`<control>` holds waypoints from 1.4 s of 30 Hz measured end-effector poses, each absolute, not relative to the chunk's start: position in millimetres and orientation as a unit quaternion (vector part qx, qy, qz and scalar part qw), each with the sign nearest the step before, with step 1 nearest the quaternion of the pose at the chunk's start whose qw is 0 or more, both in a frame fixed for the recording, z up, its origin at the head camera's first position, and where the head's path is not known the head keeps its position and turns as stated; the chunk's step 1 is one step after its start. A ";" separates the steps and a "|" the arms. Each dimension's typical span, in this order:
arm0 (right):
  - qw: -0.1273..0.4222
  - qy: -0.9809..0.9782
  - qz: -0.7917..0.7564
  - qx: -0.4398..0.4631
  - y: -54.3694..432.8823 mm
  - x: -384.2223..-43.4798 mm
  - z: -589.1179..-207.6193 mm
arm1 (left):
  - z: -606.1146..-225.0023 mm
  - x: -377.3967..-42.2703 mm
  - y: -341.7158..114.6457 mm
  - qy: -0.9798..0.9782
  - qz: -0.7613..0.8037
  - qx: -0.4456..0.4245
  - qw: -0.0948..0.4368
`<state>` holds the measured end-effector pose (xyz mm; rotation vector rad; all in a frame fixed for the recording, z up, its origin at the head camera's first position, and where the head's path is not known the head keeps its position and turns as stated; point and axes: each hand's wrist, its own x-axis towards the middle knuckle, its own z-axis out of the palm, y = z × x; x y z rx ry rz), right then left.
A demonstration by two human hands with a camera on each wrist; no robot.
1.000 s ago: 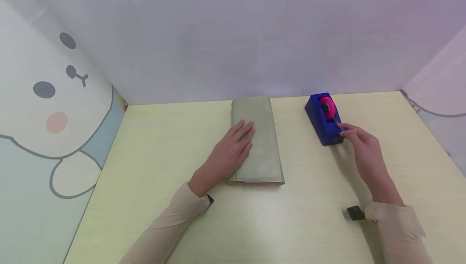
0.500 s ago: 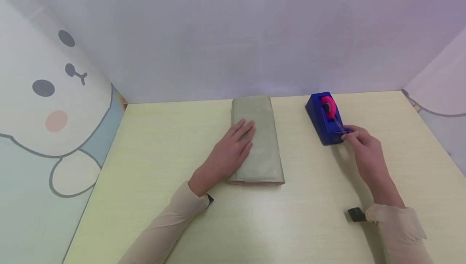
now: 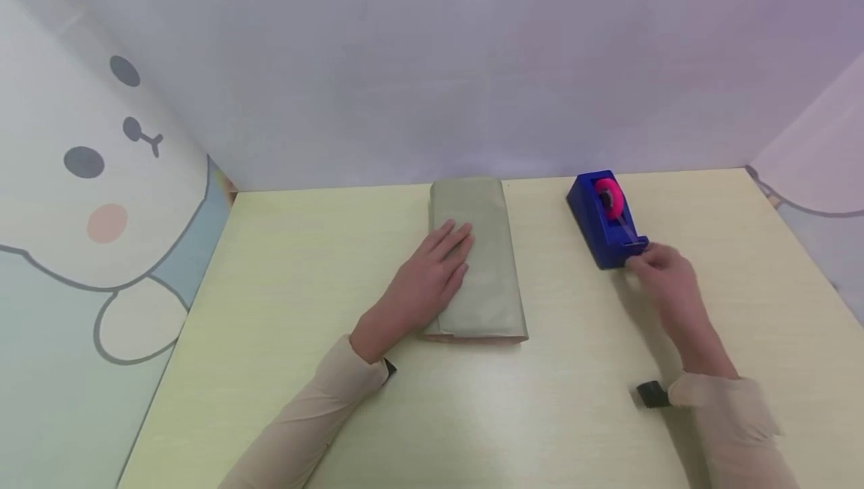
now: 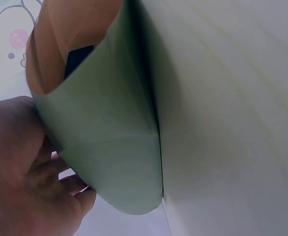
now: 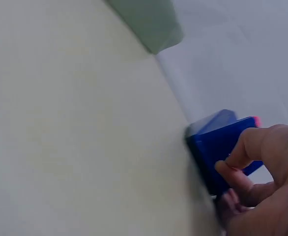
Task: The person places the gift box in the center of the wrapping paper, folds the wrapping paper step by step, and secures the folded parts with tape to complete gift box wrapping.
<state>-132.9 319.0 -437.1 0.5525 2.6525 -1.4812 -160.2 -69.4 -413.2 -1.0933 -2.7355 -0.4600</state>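
A folded grey-green paper parcel (image 3: 487,279) lies lengthwise on the table. My left hand (image 3: 427,280) rests on its left side with straight fingers. In the left wrist view the near end of the paper (image 4: 107,162) gapes, showing a brown inner side and something dark inside. Right of the parcel stands a blue tape dispenser (image 3: 594,232) with a pink-cored roll (image 3: 614,193). Clear tape (image 3: 627,229) runs from the roll to the cutter edge. My right hand (image 3: 671,283), just below that edge, pinches the tape's end between thumb and forefinger; the piece itself barely shows.
The pale wooden table (image 3: 540,414) meets a whitish wall sheet (image 3: 378,84) right behind the parcel and dispenser. A panel with a cartoon animal (image 3: 101,174) borders the left side. Black straps show at both cuffs.
My right hand first draws tape out over the cutter, then drops slightly down and left beneath the cutter edge. The left hand, parcel and dispenser stay put.
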 end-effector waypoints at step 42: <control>0.205 0.745 -0.617 -0.153 232.6 -132.7 -377.1 | -413.3 -160.6 -69.4 -0.918 -0.143 -0.362 0.075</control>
